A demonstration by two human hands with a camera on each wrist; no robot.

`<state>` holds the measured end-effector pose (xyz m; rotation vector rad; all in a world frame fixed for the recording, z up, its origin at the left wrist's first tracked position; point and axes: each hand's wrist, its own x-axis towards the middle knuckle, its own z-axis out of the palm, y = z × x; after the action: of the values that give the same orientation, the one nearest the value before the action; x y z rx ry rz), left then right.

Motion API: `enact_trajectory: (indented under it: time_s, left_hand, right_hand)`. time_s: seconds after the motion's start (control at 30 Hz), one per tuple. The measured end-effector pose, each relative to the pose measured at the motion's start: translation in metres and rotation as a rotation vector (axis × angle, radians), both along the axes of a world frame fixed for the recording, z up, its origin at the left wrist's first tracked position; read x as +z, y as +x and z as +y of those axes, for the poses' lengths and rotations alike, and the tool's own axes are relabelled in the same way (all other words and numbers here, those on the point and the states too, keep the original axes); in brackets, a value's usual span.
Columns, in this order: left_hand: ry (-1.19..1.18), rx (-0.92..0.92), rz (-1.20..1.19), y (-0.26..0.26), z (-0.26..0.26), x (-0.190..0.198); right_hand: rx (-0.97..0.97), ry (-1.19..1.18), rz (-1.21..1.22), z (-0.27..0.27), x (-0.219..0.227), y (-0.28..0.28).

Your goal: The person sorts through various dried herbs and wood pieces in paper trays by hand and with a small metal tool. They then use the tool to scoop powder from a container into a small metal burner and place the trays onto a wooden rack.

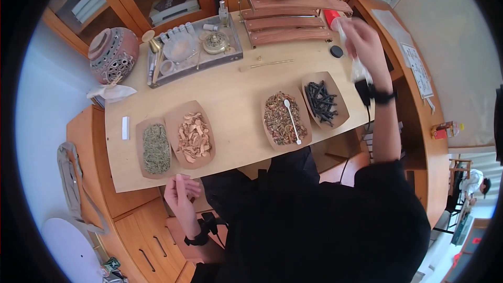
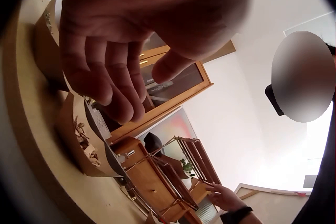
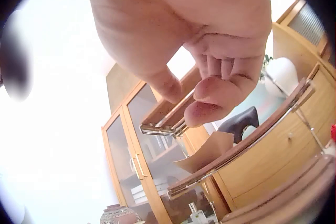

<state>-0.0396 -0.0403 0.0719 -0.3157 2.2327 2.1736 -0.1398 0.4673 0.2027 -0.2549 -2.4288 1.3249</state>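
Paper tray (image 1: 172,121) of tan dried chips (image 1: 194,139) sits at nine o'clock in my head view, with green herb (image 1: 156,149) close by. From my remote seat I judge it light, its walls thin and bendy, the chips dry, brittle and easily spilled; I'd cup both long sides low rather than pinch the rim. My left hand (image 1: 183,196) hangs at six o'clock of it, fingers loosely bent, thumb apart, holding nothing. My right hand (image 1: 365,47), at two o'clock near the slatted rack (image 1: 288,35), also grips nothing, thumb and fingers apart.
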Motion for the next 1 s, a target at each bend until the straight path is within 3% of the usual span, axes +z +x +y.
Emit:
enact_trajectory:
  time_s: [0.17, 0.27, 0.37, 0.47, 0.6, 0.77, 1.0]
  left_hand:
    - [-0.039, 0.011, -0.035, -0.009, -0.003, -0.013]
    - [-0.109, -0.035, -0.056, -0.014, 0.000, -0.013]
    - [-0.139, -0.168, -0.268, -0.019, 0.002, -0.009]
    - [-0.018, -0.178, -0.345, -0.021, 0.007, -0.008]
    - [-0.004, -0.176, -0.327, -0.020, 0.007, -0.019]
    - [0.011, -0.155, -0.392, -0.012, 0.007, -0.026]
    - [0.025, -0.172, -0.344, -0.006, 0.003, -0.031]
  right_hand:
    - [-0.302, 0.272, -0.268, 0.001, -0.087, 0.118]
    - [-0.365, 0.221, -0.268, 0.000, -0.143, 0.158]
    - [-0.361, -0.416, -0.353, -0.022, -0.145, 0.165]
    - [-0.316, -0.588, -0.254, -0.020, -0.169, 0.162]
    - [-0.302, -0.551, -0.229, -0.007, -0.155, 0.156]
    - [-0.273, -0.446, -0.136, 0.033, -0.080, 0.138]
    - [-0.199, -0.479, 0.111, 0.095, -0.008, 0.054]
